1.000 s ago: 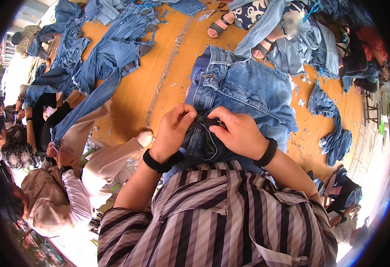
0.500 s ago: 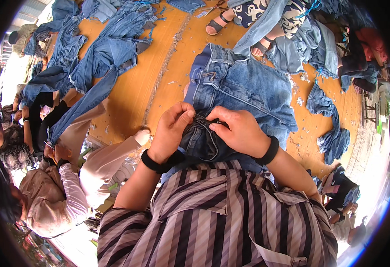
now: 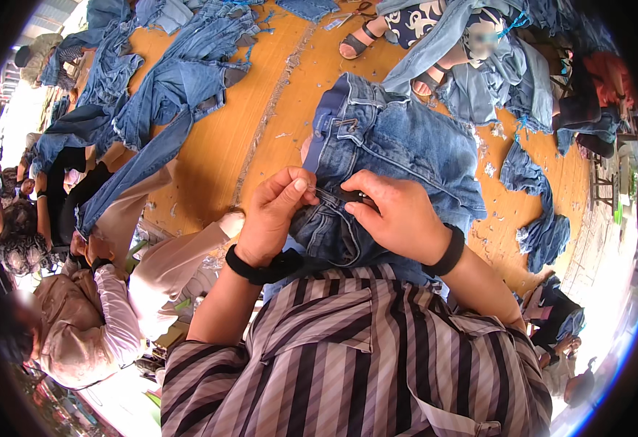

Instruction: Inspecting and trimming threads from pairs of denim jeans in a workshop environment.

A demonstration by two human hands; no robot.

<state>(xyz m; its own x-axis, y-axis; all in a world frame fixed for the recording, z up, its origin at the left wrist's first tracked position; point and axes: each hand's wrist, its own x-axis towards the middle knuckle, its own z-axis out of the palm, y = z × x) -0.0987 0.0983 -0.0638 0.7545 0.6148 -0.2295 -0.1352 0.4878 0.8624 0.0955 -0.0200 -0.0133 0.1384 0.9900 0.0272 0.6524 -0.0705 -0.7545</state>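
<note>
A pair of blue jeans [image 3: 413, 149] lies across my lap, its waistband pointing away to the upper left. At the near part of the garment my left hand [image 3: 274, 215] is closed, thumb and forefinger pinching the seam edge of the denim. Just to its right, my right hand [image 3: 408, 224] is closed around a small black tool [image 3: 355, 195], whose tip reaches toward the pinched spot. Its exact kind is mostly hidden by the fingers. Below both hands the denim [image 3: 330, 233] is bunched into dark folds.
An orange-brown mat [image 3: 209, 167] with scattered lint spreads ahead. Denim pieces [image 3: 177, 87] lie at the left, more [image 3: 541, 189] at the right. A person in sandals [image 3: 355, 45] sits ahead with denim; another person [image 3: 78, 320] sits at my left. Scissors [image 3: 365, 7] lie far off.
My right hand has shifted slightly downward and right, showing more of the black tool. My left hand keeps its pinch at nearly the same place.
</note>
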